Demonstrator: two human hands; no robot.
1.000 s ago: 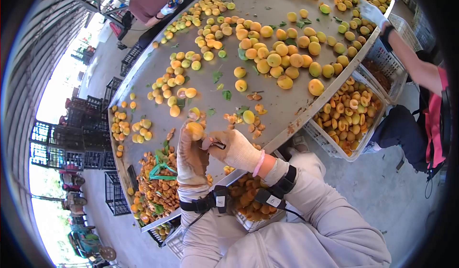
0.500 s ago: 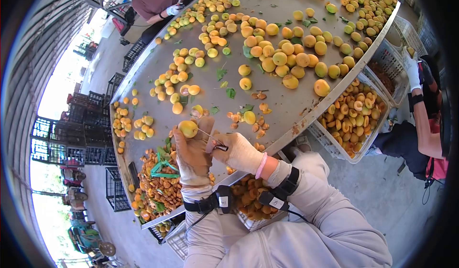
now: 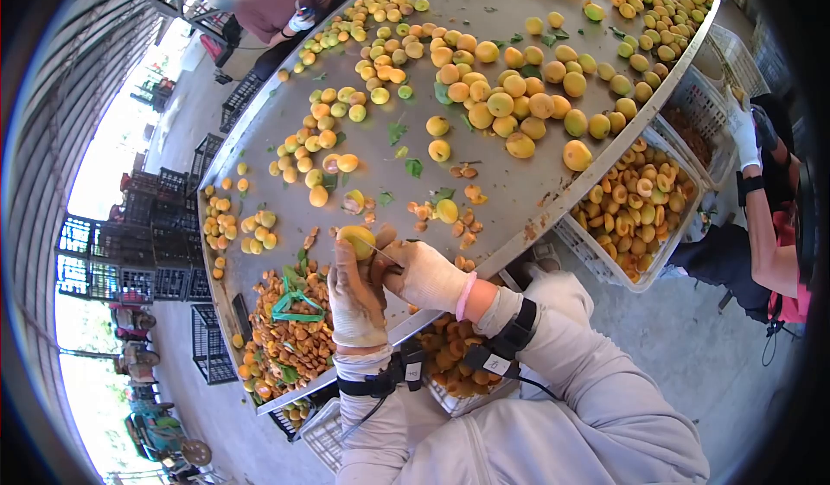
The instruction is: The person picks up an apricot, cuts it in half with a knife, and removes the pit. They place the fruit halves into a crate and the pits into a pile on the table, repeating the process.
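Note:
In its gloved fingers my left hand (image 3: 354, 290) grips a yellow apricot (image 3: 355, 239), held up over the table's near edge. My right hand (image 3: 430, 276), also gloved, is closed around the handle of a small knife (image 3: 377, 250), whose thin blade meets the fruit's side. Most of the handle is hidden by my fingers. Just beyond my hands, brown pits (image 3: 467, 228) and a few apricots lie on the metal table (image 3: 380, 161). A heap of pits (image 3: 290, 342) with leaves and a green strip sits left of my left wrist.
Whole apricots (image 3: 501, 105) spread across the table. Crates of halved apricots stand at its right edge (image 3: 635, 208) and below my forearms (image 3: 458, 355). One person (image 3: 268, 9) works at the far left, another (image 3: 774, 226) at the right. Black crates (image 3: 143, 234) are stacked on the left.
My left hand and the apricot have shifted slightly right and down, with the fruit turned. My right hand has come closer, bringing the blade against it.

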